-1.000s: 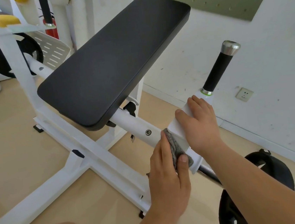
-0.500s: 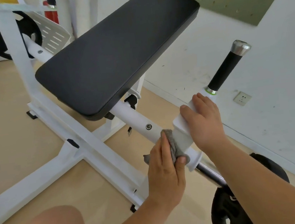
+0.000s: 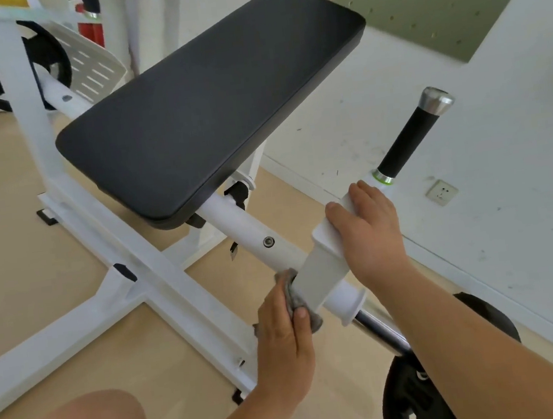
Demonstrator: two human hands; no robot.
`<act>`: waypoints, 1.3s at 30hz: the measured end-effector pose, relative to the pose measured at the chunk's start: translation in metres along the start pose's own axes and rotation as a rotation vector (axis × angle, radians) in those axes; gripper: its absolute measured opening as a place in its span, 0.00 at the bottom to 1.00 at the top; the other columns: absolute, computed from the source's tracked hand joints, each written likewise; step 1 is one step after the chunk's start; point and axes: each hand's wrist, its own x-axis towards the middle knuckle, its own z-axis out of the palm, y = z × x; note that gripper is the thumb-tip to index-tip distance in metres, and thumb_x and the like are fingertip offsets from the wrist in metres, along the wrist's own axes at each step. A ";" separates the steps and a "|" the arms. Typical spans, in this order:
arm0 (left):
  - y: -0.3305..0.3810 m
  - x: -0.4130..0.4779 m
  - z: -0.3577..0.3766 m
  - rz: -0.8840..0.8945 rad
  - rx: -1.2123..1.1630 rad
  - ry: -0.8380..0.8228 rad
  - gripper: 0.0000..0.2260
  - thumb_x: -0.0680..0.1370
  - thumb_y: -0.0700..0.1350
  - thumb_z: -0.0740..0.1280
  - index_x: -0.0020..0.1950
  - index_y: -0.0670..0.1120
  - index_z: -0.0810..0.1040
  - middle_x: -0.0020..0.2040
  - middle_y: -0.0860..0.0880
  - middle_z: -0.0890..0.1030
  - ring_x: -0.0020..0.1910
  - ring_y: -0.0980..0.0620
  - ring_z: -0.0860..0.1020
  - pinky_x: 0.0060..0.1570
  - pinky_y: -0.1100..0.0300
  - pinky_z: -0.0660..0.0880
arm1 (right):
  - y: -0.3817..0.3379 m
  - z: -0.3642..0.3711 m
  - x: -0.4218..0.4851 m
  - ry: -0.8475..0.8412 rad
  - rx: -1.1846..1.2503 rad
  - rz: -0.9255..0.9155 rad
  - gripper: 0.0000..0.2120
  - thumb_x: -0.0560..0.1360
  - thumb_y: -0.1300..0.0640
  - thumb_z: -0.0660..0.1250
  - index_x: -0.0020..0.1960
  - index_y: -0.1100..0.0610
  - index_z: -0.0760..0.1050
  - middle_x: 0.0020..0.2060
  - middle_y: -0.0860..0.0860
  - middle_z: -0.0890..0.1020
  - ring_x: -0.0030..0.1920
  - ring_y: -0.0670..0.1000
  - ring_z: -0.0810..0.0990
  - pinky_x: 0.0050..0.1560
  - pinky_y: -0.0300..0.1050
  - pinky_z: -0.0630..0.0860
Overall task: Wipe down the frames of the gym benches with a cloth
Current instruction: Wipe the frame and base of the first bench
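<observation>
Grey cloth (image 3: 291,288) gripped by left hand (image 3: 283,343) against white frame (image 3: 318,271), right hand (image 3: 369,233) flat atop.

Both forearms reach forward, the left hand (image 3: 284,339) curled around a cloth (image 3: 291,292), the right hand (image 3: 368,236) palm down, fingers nearly straight.

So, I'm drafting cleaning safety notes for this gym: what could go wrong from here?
1. The left hand presses the grey cloth into the joint where the white bracket meets the round tube. If that arm pivots, the hand could get pinched.
2. The right hand rests on the bracket, with a weight plate on the chrome peg just below. Leaning there might shift the loaded arm.
</observation>
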 end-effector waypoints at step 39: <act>-0.004 -0.013 -0.004 -0.009 0.149 -0.014 0.26 0.85 0.55 0.50 0.82 0.61 0.45 0.80 0.62 0.56 0.77 0.64 0.55 0.77 0.58 0.59 | 0.011 0.024 -0.054 0.300 0.029 -0.191 0.31 0.82 0.44 0.44 0.73 0.58 0.73 0.73 0.51 0.71 0.76 0.48 0.65 0.76 0.48 0.64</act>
